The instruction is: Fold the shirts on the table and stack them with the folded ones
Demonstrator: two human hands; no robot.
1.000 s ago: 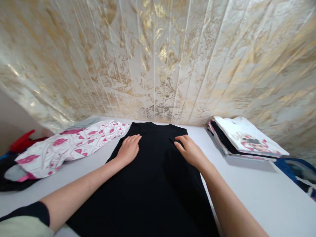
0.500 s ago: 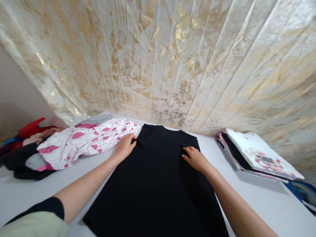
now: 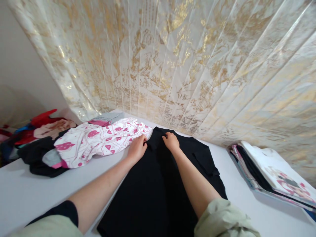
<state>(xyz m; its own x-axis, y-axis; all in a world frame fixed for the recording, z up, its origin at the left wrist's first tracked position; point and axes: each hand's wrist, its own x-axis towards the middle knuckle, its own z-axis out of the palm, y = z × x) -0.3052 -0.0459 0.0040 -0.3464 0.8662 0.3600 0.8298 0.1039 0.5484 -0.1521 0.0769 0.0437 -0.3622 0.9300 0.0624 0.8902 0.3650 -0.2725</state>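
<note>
A black T-shirt (image 3: 158, 184) lies spread on the white surface, its collar end pointing away from me. At its left edge near the shoulder, my left hand (image 3: 138, 147) is closed with the fingertips on the cloth at the sleeve. My right hand (image 3: 171, 141) rests on the shirt just left of the collar, fingers apart and touching the fabric. The shirt's right sleeve is folded inward over the body. Beside my left hand lies a white garment with pink print (image 3: 98, 138).
A heap of mixed clothes (image 3: 49, 128) sits at the far left on the white surface (image 3: 32, 194). On the right stands a stack of folded clothes (image 3: 274, 171), a white printed shirt on top. A white and gold curtain (image 3: 172, 65) hangs behind.
My right hand has moved left from the shirt's right sleeve to near the collar. My left hand stays at the left sleeve. The view has shifted, moving the scene slightly right.
</note>
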